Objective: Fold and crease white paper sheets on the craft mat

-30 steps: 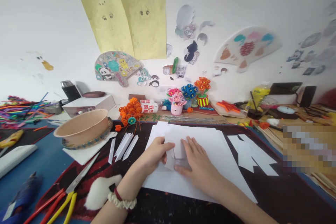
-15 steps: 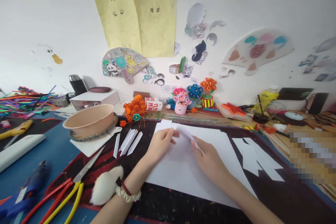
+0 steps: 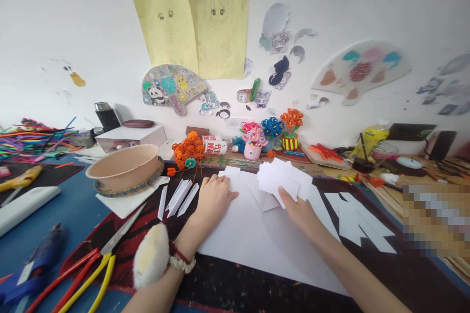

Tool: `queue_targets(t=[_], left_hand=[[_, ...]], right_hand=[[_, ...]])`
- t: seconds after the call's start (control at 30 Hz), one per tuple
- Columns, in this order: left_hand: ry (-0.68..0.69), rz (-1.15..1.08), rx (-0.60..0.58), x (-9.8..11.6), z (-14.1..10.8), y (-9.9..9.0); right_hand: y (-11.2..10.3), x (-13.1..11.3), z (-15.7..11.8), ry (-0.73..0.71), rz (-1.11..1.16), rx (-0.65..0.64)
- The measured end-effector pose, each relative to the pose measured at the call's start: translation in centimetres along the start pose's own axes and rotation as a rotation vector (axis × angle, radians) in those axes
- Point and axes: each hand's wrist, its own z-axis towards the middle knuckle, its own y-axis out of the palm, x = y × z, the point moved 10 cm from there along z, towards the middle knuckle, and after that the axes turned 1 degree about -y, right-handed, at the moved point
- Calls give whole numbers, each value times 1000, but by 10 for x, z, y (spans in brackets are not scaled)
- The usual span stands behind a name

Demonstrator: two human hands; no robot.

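Observation:
My right hand [image 3: 299, 208] grips a fanned stack of small white paper pieces [image 3: 281, 181], thumb on top, above a large white sheet [image 3: 253, 239]. One separate white piece [image 3: 265, 199] lies under the stack's left side. My left hand [image 3: 216, 198] rests palm down at the sheet's left edge, thumb out to the side and fingers partly bent, with nothing visible in it. Folded white strips [image 3: 178, 198] lie just left of that hand. Flat white cut strips [image 3: 358, 222] are on the dark mat to the right of the sheet.
Scissors [image 3: 110, 249] with red and yellow handles lie open at lower left, near a fluffy white thing [image 3: 151, 257] by my left wrist. A beige bowl [image 3: 125, 168] stands behind them. Craft flowers [image 3: 253, 139] line the back; a blue tool [image 3: 36, 269] sits at far lower left.
The paper stack in my right hand has spread into a fan and tilted flat. My left hand has moved left, away from the papers, and turned palm down. The fluffy thing has shifted.

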Motion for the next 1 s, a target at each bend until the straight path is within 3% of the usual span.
queue_targets(t=[0.1, 0.27, 0.4, 0.53, 0.7, 0.77, 0.9, 0.93, 1.0], left_hand=[[31, 60, 20, 1, 3, 1], [154, 153, 39, 15, 2, 2], [265, 217, 55, 31, -3, -1], [255, 252, 92, 33, -7, -10], [148, 207, 216, 34, -15, -33], [167, 165, 234, 49, -21, -36], [268, -21, 130, 86, -31, -28], [227, -103, 101, 84, -30, -27], [43, -260, 46, 62, -26, -25]], right_hand=[[-9, -6, 1, -70, -24, 44], [2, -32, -10, -485, -225, -64], [26, -19, -15, -541, -431, -221], [40, -18, -18, -562, -415, -347], [28, -16, -1, -445, -156, -359], [19, -5, 11, -319, -69, -296], [12, 8, 20, -129, 95, -212], [12, 9, 19, -92, 139, -220], [14, 10, 16, -10, 225, -257]])
